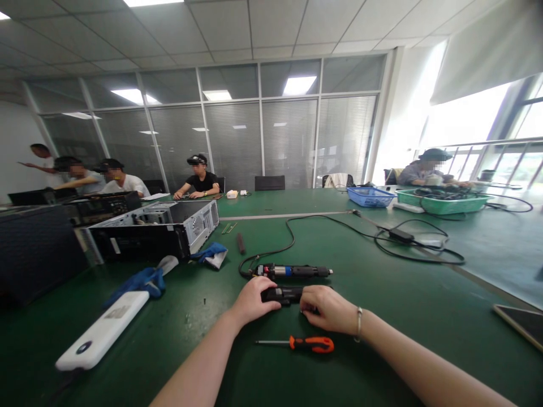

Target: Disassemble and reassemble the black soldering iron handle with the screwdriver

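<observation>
My left hand [253,299] and my right hand [328,309] both close on a small black device [283,294] lying on the green table [382,305], one hand at each end. A corded electric screwdriver [292,271] lies just beyond the device. An orange-handled screwdriver [303,343] rests on the table just in front of my hands.
An open computer case [156,229] sits at the left with blue gloves [142,281] and a white power bank [104,330] nearby. A power adapter [401,234] with cables, a blue basket [370,196] and a green tray [443,202] are at the right. Several people sit at the far side.
</observation>
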The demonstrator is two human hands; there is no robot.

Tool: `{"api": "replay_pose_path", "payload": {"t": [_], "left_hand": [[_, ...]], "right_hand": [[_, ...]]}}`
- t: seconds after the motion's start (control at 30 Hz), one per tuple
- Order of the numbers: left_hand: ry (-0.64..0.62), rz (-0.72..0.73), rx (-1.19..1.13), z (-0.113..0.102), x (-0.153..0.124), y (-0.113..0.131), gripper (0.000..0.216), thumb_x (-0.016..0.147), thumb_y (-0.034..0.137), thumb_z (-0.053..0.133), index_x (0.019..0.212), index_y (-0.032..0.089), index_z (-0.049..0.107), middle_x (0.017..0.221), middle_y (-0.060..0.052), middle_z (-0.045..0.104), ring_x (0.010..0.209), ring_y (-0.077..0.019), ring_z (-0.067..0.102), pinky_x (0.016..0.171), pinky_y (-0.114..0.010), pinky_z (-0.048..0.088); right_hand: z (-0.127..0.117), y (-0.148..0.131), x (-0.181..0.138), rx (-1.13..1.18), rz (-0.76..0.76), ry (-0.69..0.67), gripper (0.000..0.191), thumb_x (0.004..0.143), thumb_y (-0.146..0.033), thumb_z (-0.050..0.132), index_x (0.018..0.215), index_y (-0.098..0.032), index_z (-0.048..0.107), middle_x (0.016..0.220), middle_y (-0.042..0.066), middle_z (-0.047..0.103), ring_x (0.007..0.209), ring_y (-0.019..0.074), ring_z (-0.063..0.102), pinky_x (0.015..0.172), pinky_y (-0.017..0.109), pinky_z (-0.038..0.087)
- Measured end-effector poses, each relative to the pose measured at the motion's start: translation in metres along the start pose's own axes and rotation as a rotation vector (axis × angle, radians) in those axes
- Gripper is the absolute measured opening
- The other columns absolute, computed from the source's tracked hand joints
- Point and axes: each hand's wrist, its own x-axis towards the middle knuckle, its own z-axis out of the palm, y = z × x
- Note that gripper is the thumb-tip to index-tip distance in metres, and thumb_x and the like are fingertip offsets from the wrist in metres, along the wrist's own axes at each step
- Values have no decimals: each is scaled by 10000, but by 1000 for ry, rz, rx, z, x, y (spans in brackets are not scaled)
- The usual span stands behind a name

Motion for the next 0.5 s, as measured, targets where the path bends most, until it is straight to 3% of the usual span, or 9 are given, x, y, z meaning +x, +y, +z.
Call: {"api": "replay_pose_path", "payload": {"t": [0.2,0.4,0.5], "left_hand": [[84,81,76,-8,-1,7,442,692,333,752,1105,234,628,1143,-64,610,1074,-252,542,970,-397,425],[240,128,240,-16,2,12,481,777,181,659,1230,280,535,1226,-51,568,1153,-279,489,1012,-489,397],[294,104,250,-14,6,6,484,798,152,624,1248,290,511,1244,-41,560,1173,-274,485,1025,-492,394]], "right_hand": [[0,4,-2,57,-49,53,145,806,-228,534,859,-186,663,829,33,633,704,121,575,662,221,461],[-6,26,-3,-7,82,537,209,867,-313,497,942,-202,659,938,92,630,852,192,577,780,334,491],[-6,41,-3,-100,126,556,313,813,-349,582,1092,-213,624,1051,107,613,948,235,552,840,411,473]]}}
